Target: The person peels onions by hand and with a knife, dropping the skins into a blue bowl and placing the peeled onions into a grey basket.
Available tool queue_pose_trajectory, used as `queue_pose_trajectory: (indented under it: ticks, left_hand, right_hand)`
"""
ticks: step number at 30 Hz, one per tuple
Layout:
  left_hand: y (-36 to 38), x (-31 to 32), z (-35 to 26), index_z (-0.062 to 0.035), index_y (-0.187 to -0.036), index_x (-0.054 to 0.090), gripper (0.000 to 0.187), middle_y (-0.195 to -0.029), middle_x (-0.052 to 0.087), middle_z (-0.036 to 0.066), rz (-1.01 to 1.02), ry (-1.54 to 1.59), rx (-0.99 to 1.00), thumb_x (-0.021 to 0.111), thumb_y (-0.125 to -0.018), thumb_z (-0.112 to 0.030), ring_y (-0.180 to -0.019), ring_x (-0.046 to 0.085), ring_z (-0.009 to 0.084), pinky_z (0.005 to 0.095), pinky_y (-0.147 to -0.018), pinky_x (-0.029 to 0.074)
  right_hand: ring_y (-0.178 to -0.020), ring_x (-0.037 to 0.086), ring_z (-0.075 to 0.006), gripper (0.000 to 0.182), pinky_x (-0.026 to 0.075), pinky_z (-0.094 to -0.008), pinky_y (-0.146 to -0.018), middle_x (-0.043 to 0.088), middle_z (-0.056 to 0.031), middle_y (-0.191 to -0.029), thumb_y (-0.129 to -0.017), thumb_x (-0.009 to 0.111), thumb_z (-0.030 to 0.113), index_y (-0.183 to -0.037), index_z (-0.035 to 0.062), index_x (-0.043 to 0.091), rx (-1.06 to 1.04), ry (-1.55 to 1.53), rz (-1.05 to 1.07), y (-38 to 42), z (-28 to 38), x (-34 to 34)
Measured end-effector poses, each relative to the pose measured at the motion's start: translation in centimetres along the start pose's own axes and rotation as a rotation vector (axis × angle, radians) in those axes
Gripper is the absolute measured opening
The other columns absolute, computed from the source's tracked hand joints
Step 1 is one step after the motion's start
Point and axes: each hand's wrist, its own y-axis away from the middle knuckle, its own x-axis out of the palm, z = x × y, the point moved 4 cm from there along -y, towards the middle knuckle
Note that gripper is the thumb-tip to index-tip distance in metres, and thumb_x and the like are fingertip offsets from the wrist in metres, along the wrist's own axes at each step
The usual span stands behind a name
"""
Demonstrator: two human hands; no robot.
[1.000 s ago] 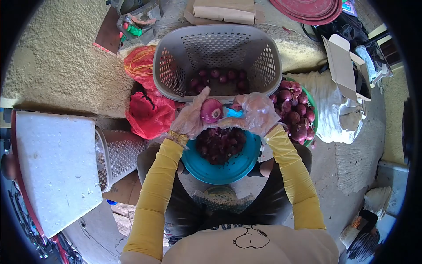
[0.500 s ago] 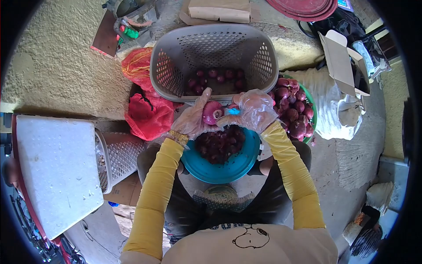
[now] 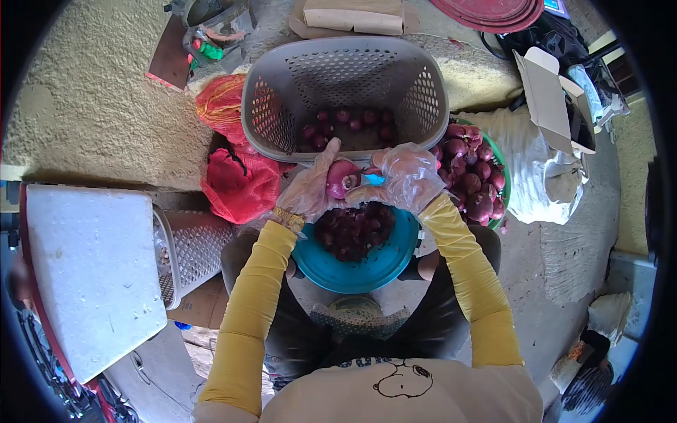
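A red onion sits in my left hand, which wears a clear plastic glove and has its fingers closed round it. My right hand, gloved the same way, grips a small blue-handled tool; its working end is hidden, and the thumb reaches up to the onion. Below both hands a blue basin holds a heap of dark red onion peelings. Just beyond them stands a grey perforated basket with several peeled onions on its bottom.
Unpeeled onions fill a green-rimmed tub at the right, beside a white sack. Red mesh bags lie left of the basket. A white foam box and a second basket stand at the left.
Both hands stay nearly in place. The onion has turned slightly in my left hand; the whole view has shifted a little.
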Motion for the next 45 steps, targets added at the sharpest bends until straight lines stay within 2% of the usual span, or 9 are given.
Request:
queue_pose_trajectory:
  ticks: [14, 23, 26, 32, 34, 35, 37, 40, 45]
  left_hand:
    - [0.6, 0.8, -0.1, -0.0027, -0.126, 0.057, 0.057, -0.102, 0.064, 0.012, -0.069, 0.098, -0.027, 0.064, -0.098, -0.052, -0.091, 0.066, 0.0236, 0.0403, -0.077, 0.061]
    - [-1.0, -1.2, 1.1, -0.0066, -0.147, 0.046, 0.06, -0.128, 0.06, 0.016, -0.037, 0.138, -0.046, 0.064, -0.101, -0.041, -0.107, 0.065, 0.0253, 0.0418, -0.087, 0.061]
    - [-0.1, -0.8, 0.4, -0.0057, -0.145, 0.047, 0.057, -0.128, 0.061, 0.015, -0.071, -0.07, 0.106, 0.065, -0.101, -0.037, -0.108, 0.065, 0.0245, 0.0431, -0.086, 0.061]
    - [-0.8, -2.3, 1.5, -0.0048, -0.144, 0.047, 0.048, -0.131, 0.059, 0.01, 0.003, 0.218, -0.139, 0.064, -0.101, -0.017, -0.113, 0.062, 0.0192, 0.0319, -0.096, 0.057]
    - [0.4, -1.3, -0.3, -0.0044, -0.14, 0.05, 0.046, -0.124, 0.062, 0.011, 0.18, -0.914, 0.707, 0.066, -0.101, -0.022, -0.107, 0.064, 0.021, 0.0365, -0.089, 0.06]
    - [0.1, -1.4, -0.1, -0.0044, -0.14, 0.05, 0.046, -0.124, 0.062, 0.011, 0.181, -0.914, 0.706, 0.066, -0.101, -0.022, -0.107, 0.064, 0.021, 0.0365, -0.089, 0.06]
    - [-0.6, -1.3, 0.5, -0.0056, -0.132, 0.053, 0.044, -0.114, 0.065, 0.014, -0.066, -0.049, 0.054, 0.069, -0.099, -0.032, -0.096, 0.068, 0.0236, 0.0411, -0.077, 0.063]
    - [-1.5, -1.9, 1.1, -0.0065, -0.126, 0.054, 0.038, -0.11, 0.066, 0.013, 0.009, 0.198, -0.049, 0.066, -0.101, -0.032, -0.09, 0.068, 0.0239, 0.0414, -0.072, 0.064]
    - [-1.4, -1.9, 1.0, -0.0061, -0.123, 0.057, 0.034, -0.112, 0.066, 0.013, -0.013, 0.171, -0.043, 0.066, -0.101, -0.03, -0.09, 0.068, 0.0239, 0.039, -0.073, 0.063]
  right_hand:
    - [-0.086, 0.068, -0.0342, 0.069, 0.054, -0.0462, -0.074, 0.069, -0.0104, -0.078, -0.07, 0.071, 0.076, -0.085, 0.0093, 0.067, -0.037, 0.051, 0.012, 0.1, 0.0, 0.0]
    - [-0.087, 0.069, -0.0327, 0.063, 0.053, -0.046, -0.071, 0.07, -0.0094, -0.08, -0.072, 0.071, 0.072, -0.089, 0.0114, 0.066, -0.078, 0.127, 0.006, 0.2, -0.3, 0.9]
    - [-0.086, 0.069, -0.0322, 0.06, 0.053, -0.0458, -0.07, 0.07, -0.0091, -0.08, -0.073, 0.071, 0.07, -0.09, 0.0123, 0.066, -0.108, 0.132, -0.023, 0.4, -0.6, 1.4]
    - [-0.085, 0.069, -0.0325, 0.056, 0.053, -0.0458, -0.071, 0.07, -0.0089, -0.08, -0.073, 0.073, 0.067, -0.087, 0.0132, 0.068, -0.081, 0.145, -0.001, 0.2, -0.2, 1.0]
    - [-0.085, 0.069, -0.0328, 0.054, 0.053, -0.0458, -0.072, 0.07, -0.0089, -0.08, -0.072, 0.074, 0.066, -0.086, 0.0133, 0.068, -0.068, 0.133, 0.002, 0.2, -0.3, 1.1]
    - [-0.085, 0.069, -0.0331, 0.054, 0.053, -0.0456, -0.072, 0.07, -0.0091, -0.08, -0.072, 0.075, 0.065, -0.085, 0.0131, 0.068, -0.065, 0.129, -0.02, 0.3, -0.4, 1.3]
    - [-0.084, 0.069, -0.0335, 0.053, 0.053, -0.0454, -0.073, 0.07, -0.0093, -0.08, -0.072, 0.076, 0.064, -0.085, 0.013, 0.068, -0.062, 0.124, -0.042, 0.3, -0.6, 1.5]
    - [-0.084, 0.068, -0.0341, 0.052, 0.053, -0.0456, -0.072, 0.069, -0.0101, -0.079, -0.07, 0.077, 0.062, -0.085, 0.0124, 0.068, -0.076, 0.108, -0.069, 0.3, -0.6, 1.4]
    - [-0.082, 0.068, -0.0351, 0.05, 0.053, -0.0468, -0.07, 0.069, -0.011, -0.079, -0.071, 0.078, 0.058, -0.086, 0.0112, 0.067, -0.04, 0.131, -0.031, 0.2, -0.5, 1.3]
